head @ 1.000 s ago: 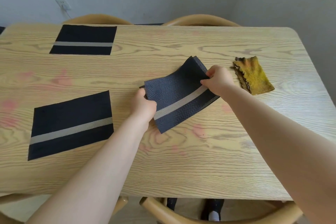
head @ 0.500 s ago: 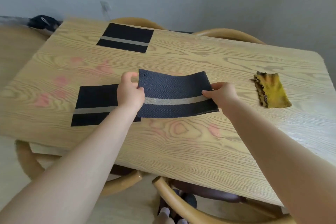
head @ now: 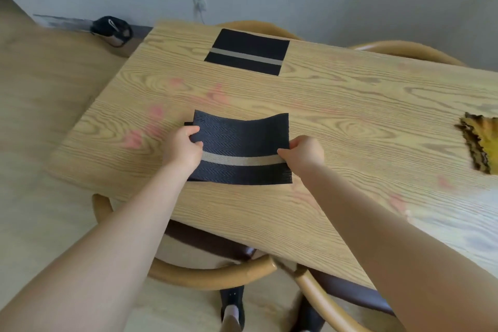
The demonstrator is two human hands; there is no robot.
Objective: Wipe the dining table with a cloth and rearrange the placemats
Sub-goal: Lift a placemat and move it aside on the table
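I hold a dark placemat (head: 242, 140) with a beige stripe by its two short edges, my left hand (head: 182, 149) on the left edge and my right hand (head: 303, 151) on the right. It sags in the middle and hangs right over another dark placemat, of which only slivers (head: 188, 123) show at the left. A third striped placemat (head: 246, 51) lies flat at the table's far side. The yellow cloth (head: 482, 143) lies crumpled at the right edge of view. The wooden table (head: 350, 116) has pink stains.
Wooden chairs stand at the near side (head: 204, 275) and behind the far edge (head: 404, 48). A dark shoe (head: 111, 28) lies on the floor by the wall at left. A wall socket (head: 199, 4) is above the table's far corner.
I have carried the held placemat leftward, from beside the yellow cloth to over the near-left placemat, and turned it square to the table. The view has swung left.
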